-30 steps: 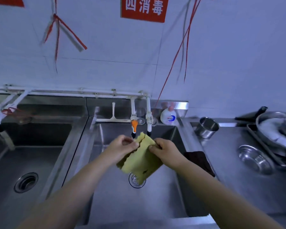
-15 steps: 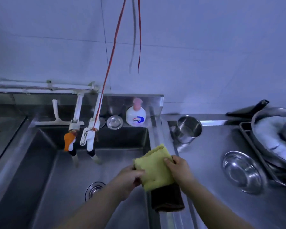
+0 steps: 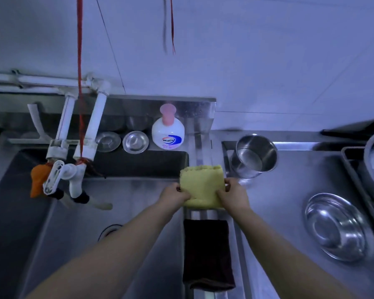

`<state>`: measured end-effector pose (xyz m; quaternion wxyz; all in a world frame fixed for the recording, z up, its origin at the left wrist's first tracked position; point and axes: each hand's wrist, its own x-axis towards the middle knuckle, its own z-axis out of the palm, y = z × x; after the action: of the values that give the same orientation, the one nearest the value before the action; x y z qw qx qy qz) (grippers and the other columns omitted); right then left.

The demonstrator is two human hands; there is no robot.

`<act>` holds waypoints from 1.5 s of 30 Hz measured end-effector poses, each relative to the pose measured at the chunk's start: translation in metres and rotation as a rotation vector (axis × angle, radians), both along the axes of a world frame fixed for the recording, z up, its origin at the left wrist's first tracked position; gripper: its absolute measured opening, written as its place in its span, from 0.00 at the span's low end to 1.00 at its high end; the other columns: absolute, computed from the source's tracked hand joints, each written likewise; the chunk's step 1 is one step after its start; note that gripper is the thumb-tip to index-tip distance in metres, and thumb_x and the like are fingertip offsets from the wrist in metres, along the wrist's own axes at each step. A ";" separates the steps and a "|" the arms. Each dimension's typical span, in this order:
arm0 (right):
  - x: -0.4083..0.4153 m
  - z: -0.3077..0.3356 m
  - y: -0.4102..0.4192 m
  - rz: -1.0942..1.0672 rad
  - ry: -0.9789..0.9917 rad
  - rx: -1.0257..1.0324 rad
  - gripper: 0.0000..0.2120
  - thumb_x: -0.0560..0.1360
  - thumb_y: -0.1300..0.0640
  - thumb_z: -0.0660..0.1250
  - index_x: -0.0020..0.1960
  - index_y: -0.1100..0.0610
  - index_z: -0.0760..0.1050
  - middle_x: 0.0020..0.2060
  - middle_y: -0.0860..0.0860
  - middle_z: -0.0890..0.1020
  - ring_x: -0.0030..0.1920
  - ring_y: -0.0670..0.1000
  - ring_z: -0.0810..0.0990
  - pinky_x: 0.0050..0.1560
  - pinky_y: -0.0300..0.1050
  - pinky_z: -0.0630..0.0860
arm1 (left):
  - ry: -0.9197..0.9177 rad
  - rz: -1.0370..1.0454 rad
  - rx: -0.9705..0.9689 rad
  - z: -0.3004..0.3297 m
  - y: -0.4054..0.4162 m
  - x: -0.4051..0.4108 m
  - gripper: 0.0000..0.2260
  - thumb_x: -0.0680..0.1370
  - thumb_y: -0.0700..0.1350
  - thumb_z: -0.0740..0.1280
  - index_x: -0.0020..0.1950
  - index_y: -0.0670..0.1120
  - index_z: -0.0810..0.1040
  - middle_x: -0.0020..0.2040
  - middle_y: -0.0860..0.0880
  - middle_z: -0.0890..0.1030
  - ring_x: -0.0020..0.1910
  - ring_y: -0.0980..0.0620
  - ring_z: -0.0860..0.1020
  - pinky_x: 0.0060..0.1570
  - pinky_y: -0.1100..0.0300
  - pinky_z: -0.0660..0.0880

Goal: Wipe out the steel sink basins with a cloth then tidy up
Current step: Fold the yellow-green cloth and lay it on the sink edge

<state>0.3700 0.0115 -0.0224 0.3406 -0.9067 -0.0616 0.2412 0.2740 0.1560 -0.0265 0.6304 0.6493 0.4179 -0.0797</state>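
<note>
Your left hand and right hand each pinch a side edge of the folded yellow cloth, holding it over the ridge at the right edge of the sink. A dark towel hangs over that ridge just nearer you, a steel bowl sits on the counter to the right, a cup stands just beyond the cloth, and a soap bottle stands behind the sink.

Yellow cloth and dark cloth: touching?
Apart. The head view shows a strip of bare steel rim between the yellow cloth and the dark cloth.

Folded yellow cloth on sink rim; left hand and right hand pinch its sides. Dark cloth draped just nearer; soap bottle behind.
</note>
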 end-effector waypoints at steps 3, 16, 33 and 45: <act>0.001 -0.006 -0.002 0.006 -0.015 0.000 0.15 0.73 0.60 0.64 0.59 0.55 0.74 0.39 0.48 0.77 0.41 0.50 0.75 0.42 0.45 0.73 | -0.013 0.032 -0.024 -0.006 -0.001 -0.004 0.09 0.72 0.36 0.68 0.51 0.37 0.77 0.44 0.42 0.77 0.42 0.47 0.75 0.42 0.55 0.73; -0.028 -0.001 -0.040 -0.030 0.005 -0.114 0.07 0.76 0.51 0.62 0.49 0.54 0.72 0.44 0.52 0.80 0.44 0.54 0.78 0.43 0.46 0.72 | 0.044 0.076 -0.220 -0.010 -0.012 -0.043 0.11 0.80 0.51 0.62 0.52 0.43 0.74 0.48 0.44 0.79 0.43 0.50 0.79 0.46 0.55 0.75; -0.054 -0.005 -0.053 -0.124 0.058 0.008 0.08 0.72 0.54 0.70 0.36 0.51 0.73 0.34 0.47 0.79 0.37 0.48 0.77 0.34 0.39 0.69 | 0.033 0.115 -0.126 -0.021 -0.043 -0.068 0.12 0.72 0.37 0.72 0.52 0.40 0.74 0.43 0.45 0.79 0.38 0.53 0.77 0.35 0.63 0.71; -0.027 -0.001 -0.033 -0.279 0.103 0.106 0.15 0.71 0.55 0.68 0.56 0.55 0.69 0.40 0.44 0.76 0.43 0.49 0.77 0.46 0.45 0.73 | -0.035 0.153 -0.170 -0.014 -0.035 -0.031 0.17 0.73 0.42 0.70 0.60 0.41 0.72 0.50 0.48 0.79 0.46 0.52 0.79 0.40 0.63 0.73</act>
<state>0.3425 -0.0216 -0.0235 0.4208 -0.8737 0.0699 0.2339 0.2427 0.1215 -0.0404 0.6947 0.5609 0.4469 -0.0554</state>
